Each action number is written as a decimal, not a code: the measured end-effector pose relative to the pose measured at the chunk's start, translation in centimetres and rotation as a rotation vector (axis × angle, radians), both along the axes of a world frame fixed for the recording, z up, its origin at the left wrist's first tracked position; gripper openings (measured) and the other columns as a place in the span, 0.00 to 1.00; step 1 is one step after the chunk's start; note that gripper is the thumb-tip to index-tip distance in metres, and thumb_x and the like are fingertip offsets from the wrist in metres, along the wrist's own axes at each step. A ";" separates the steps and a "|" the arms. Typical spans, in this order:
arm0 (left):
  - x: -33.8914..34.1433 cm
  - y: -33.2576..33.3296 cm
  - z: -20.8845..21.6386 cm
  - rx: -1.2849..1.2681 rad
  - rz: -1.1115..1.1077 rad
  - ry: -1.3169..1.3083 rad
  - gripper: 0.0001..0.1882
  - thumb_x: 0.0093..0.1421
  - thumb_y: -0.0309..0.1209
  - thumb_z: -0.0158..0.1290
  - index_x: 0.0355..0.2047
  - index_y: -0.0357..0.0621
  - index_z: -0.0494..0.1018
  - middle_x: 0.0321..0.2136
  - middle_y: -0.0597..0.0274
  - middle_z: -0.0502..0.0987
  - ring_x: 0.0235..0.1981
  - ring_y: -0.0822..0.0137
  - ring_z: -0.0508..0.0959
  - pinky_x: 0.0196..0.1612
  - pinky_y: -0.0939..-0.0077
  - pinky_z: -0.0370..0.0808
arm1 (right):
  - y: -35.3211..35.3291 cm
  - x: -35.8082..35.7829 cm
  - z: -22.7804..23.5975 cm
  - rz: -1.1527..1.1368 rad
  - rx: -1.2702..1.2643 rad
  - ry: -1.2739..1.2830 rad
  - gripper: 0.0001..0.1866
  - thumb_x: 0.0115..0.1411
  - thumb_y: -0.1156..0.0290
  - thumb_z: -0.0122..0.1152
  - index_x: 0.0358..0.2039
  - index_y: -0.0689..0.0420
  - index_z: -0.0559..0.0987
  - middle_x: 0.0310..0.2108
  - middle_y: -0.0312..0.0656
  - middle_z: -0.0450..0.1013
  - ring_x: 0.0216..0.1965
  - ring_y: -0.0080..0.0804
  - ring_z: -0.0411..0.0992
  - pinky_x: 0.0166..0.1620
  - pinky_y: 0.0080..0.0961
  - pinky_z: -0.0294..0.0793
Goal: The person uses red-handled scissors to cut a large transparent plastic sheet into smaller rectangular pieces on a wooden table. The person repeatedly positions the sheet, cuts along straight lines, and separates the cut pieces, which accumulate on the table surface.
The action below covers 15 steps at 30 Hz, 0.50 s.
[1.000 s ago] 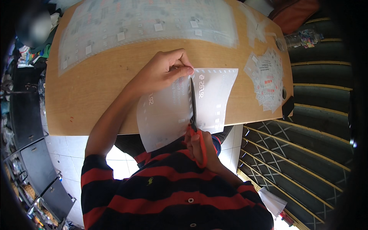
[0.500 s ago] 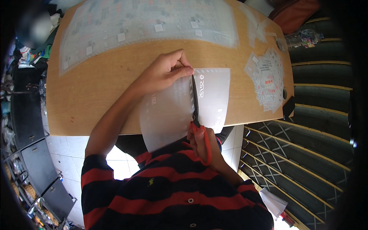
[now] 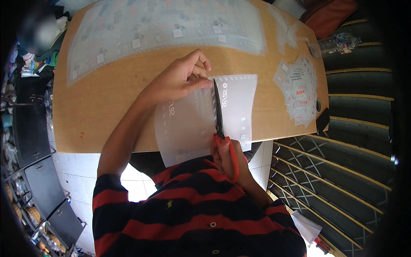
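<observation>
A translucent printed plastic sheet [image 3: 184, 132] lies over the table's near edge, part of it hanging toward my lap. My left hand [image 3: 182, 79] holds its far edge between the thumb and curled fingers, with the index finger lifted. In my right hand [image 3: 218, 157], at the near side, is a pair of scissors [image 3: 220, 113] with red handles and dark blades. Its blades lie along a striped line on the sheet, pointing away from me, and the tips reach close to my left thumb. Whether the sheet sits between the blades is hard to see.
Large translucent printed sheets [image 3: 162, 25] cover the far side of the wooden table [image 3: 102, 115]. A pile of small cut printed pieces [image 3: 297, 88] lies at the right, with clear strips [image 3: 282, 32] beyond. A plastic bottle [image 3: 338, 44] and a slatted metal shutter [image 3: 355, 115] stand past the right edge.
My left index finger has risen off the thumb, and the left hand has shifted slightly left. The sheet looks flatter and less blurred. The scissors have barely moved.
</observation>
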State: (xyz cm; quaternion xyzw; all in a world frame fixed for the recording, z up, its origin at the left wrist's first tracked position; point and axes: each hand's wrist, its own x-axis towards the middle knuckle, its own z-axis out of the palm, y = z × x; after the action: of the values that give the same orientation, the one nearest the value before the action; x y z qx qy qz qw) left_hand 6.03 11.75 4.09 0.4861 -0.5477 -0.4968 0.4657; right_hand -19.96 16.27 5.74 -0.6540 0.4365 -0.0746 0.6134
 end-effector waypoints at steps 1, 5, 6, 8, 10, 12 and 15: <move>0.0 -0.1 0.1 0.008 -0.006 0.002 0.14 0.61 0.24 0.57 0.41 0.39 0.63 0.34 0.51 0.82 0.33 0.73 0.78 0.40 0.77 0.73 | -0.1 -0.1 -0.1 0.007 0.000 -0.018 0.43 0.65 0.31 0.28 0.25 0.63 0.71 0.09 0.33 0.59 0.10 0.20 0.60 0.15 0.19 0.58; 0.0 0.1 0.2 0.002 -0.009 0.013 0.14 0.61 0.24 0.57 0.40 0.39 0.62 0.34 0.50 0.82 0.34 0.73 0.78 0.40 0.77 0.73 | -0.5 0.6 0.5 0.009 -0.038 -0.057 0.42 0.66 0.33 0.27 0.24 0.63 0.71 0.08 0.33 0.60 0.10 0.20 0.60 0.15 0.18 0.57; 0.0 0.1 0.2 0.009 0.000 0.011 0.14 0.61 0.24 0.58 0.40 0.39 0.62 0.34 0.50 0.81 0.34 0.73 0.78 0.40 0.76 0.73 | -0.5 0.6 0.4 0.012 -0.031 -0.045 0.42 0.66 0.33 0.28 0.23 0.63 0.71 0.08 0.34 0.60 0.10 0.21 0.61 0.15 0.18 0.58; 0.1 0.2 0.2 0.021 0.013 0.009 0.15 0.61 0.24 0.58 0.40 0.39 0.62 0.33 0.50 0.81 0.34 0.73 0.78 0.40 0.76 0.73 | -0.6 0.6 0.2 0.013 -0.020 -0.019 0.43 0.66 0.33 0.28 0.21 0.64 0.71 0.08 0.34 0.60 0.10 0.21 0.61 0.15 0.19 0.59; 0.1 0.1 0.2 -0.003 0.010 -0.018 0.15 0.60 0.24 0.58 0.40 0.39 0.62 0.33 0.50 0.81 0.34 0.74 0.78 0.41 0.76 0.73 | -0.7 0.6 0.3 -0.003 -0.011 0.016 0.43 0.66 0.33 0.29 0.19 0.63 0.71 0.07 0.34 0.60 0.09 0.22 0.62 0.15 0.19 0.60; 0.2 0.0 0.1 -0.009 0.009 -0.025 0.15 0.60 0.24 0.58 0.40 0.39 0.62 0.33 0.51 0.81 0.34 0.74 0.77 0.41 0.76 0.73 | -0.9 0.6 0.3 -0.007 0.003 0.040 0.44 0.66 0.33 0.30 0.17 0.64 0.71 0.06 0.35 0.60 0.09 0.22 0.63 0.16 0.19 0.62; 0.3 0.0 0.2 -0.004 0.009 -0.017 0.14 0.60 0.22 0.57 0.39 0.40 0.61 0.31 0.55 0.80 0.34 0.75 0.77 0.41 0.77 0.72 | -1.1 0.6 0.2 0.006 0.006 0.053 0.44 0.67 0.34 0.31 0.16 0.64 0.71 0.05 0.36 0.61 0.09 0.22 0.63 0.17 0.19 0.64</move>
State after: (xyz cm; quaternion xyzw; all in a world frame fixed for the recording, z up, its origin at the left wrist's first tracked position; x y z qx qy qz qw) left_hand 6.37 11.75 4.29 0.4919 -0.5503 -0.4896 0.4643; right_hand -19.36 15.13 5.89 -0.6553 0.4508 -0.0544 0.6037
